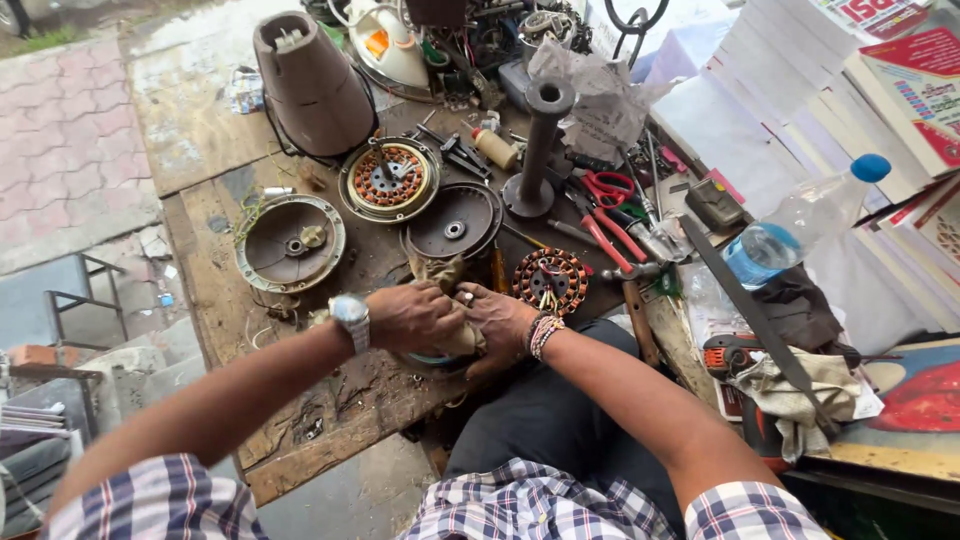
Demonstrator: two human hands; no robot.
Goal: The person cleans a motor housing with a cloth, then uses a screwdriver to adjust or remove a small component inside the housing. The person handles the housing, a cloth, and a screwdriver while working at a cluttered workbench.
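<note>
The person's left hand (412, 315) and right hand (500, 320) are pressing together at the near edge of the wooden table (230, 330). Both grips are closing tight on a tan cloth (445, 275), wrapped over a round part. A wire-wound ring (550, 281) is lying just beside the right hand. Red pliers (607, 225) are sitting farther back.
</note>
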